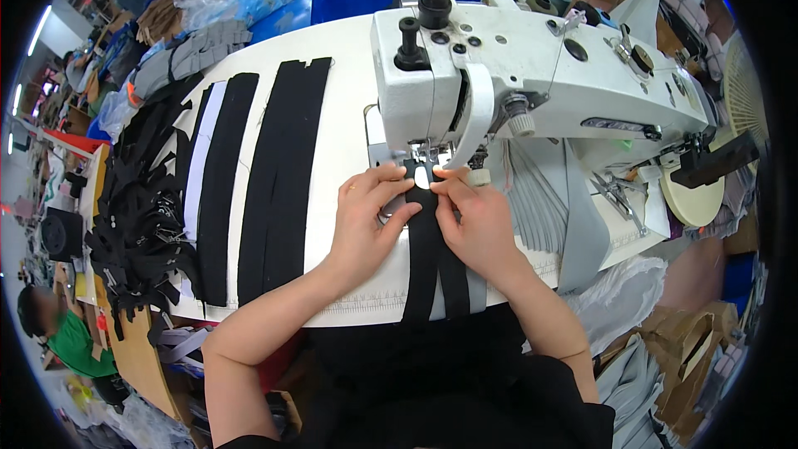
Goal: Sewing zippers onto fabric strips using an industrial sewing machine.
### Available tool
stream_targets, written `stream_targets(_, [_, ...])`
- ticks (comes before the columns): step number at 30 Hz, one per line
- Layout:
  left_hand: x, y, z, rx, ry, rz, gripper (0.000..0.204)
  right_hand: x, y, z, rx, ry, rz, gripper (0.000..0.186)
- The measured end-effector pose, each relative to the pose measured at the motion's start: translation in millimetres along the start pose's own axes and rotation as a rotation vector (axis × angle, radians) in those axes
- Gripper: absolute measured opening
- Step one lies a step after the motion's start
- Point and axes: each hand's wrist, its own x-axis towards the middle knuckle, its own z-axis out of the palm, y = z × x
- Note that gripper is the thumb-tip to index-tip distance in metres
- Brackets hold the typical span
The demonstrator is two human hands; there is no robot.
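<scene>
Left hand (pixel 366 214) and right hand (pixel 478 223) gripped black strip (pixel 422 254) by opposite edges, just near of sewing machine's (pixel 465 91) needle — apparently keeping it straight; black bands (pixel 295 166) lay left on table (pixel 353 87) — probably for easy reach.

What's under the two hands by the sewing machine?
A black strip runs between the left hand and right hand, with fingertips at its edges. The white table is underneath. What's right beneath the palms is covered, so I can't tell.
</scene>
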Motion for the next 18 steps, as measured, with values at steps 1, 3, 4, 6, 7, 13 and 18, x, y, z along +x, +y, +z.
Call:
stream_targets(1, [-0.9, 0.7, -0.6, -0.032, -0.011, -0.035, 0.032, -0.4, 1.8, -0.7, -0.001, 0.000, -0.007, 0.015])
stream_targets(3, [-0.8, -2.6, -2.9, -0.044, -0.011, -0.022, 0.032, -0.3, 4.5, -1.2, 0.024, -0.004, -0.032, 0.015])
stream_targets(4, [-0.7, -4.2, -4.6, -0.050, -0.015, -0.006, 0.031, 0.2, 3.0, -1.8, 0.021, -0.011, -0.037, 0.015])
stream_targets(6, [0.5, -5.7, -6.9, -0.048, -0.036, 0.011, 0.032, 0.8, 2.8, -2.9, 0.037, -0.052, 0.036, 0.019])
stream_targets(7, [1.6, -5.1, -8.1, -0.039, -0.065, 0.031, 0.033, 1.2, 2.9, -3.2, 0.032, -0.059, 0.030, 0.019])
stream_targets(13, [-1.3, -1.3, -6.9, 0.089, -0.073, 0.069, 0.038, 0.6, 2.0, -2.9, 0.021, -0.071, 0.040, 0.021])
stream_targets(18, [1.1, 4.4, -6.7, 0.120, -0.072, 0.067, 0.038, 0.9, 2.1, -4.3, 0.015, -0.066, 0.025, 0.021])
